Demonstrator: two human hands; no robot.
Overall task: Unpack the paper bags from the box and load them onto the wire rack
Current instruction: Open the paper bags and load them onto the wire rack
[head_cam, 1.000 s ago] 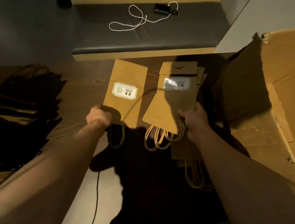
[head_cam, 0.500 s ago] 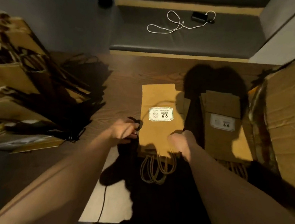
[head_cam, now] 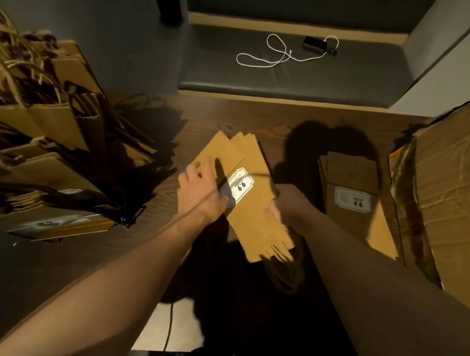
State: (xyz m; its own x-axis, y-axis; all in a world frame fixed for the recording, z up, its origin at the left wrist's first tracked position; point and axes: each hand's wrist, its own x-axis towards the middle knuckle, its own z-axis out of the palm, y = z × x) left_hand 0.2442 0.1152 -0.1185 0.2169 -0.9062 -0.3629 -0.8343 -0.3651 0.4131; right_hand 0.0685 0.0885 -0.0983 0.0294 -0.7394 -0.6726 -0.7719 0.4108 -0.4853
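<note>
Paper bags, a small fanned bundle of flat brown ones with a white price sticker on top, sit tilted between both hands above the dark wooden table. The left hand grips the bundle's left edge, fingers curled over it; the right hand holds the right edge, thumb on top (its fingers are hidden beneath the paper). The bundle's twine handles point toward the person. To the right, a second stack of bags lies flat on the table, just beside the torn cardboard box. At far left, a heap of bags stands loaded with handles sticking up. A white cord lies on the dark bench beyond.
</note>
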